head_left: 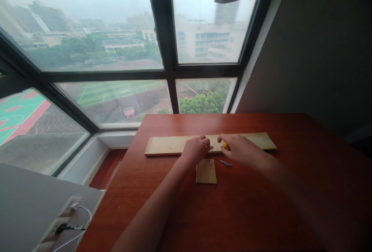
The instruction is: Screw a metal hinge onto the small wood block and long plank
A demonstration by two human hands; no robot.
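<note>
A long pale wooden board (165, 145) lies crosswise on the table. My left hand (197, 149) is over its middle, fingers pinched together; whatever is between the fingertips is too small to make out. Just to the right, my right hand (240, 148) curls around a small yellow-and-black object (226, 145), mostly hidden by the fingers, so its kind does not show. In front of the board rests a small squarish wooden piece (206, 172) with a dark spot near its top edge. Beside that piece lie a few thin metal screws or nails (226, 163).
The reddish-brown wooden table (226, 209) reaches up to a dark-framed window (171, 74). On the low wall at left are sockets (58, 227) with plugs and a white cable (88, 210). A grey wall (314, 50) stands on the right.
</note>
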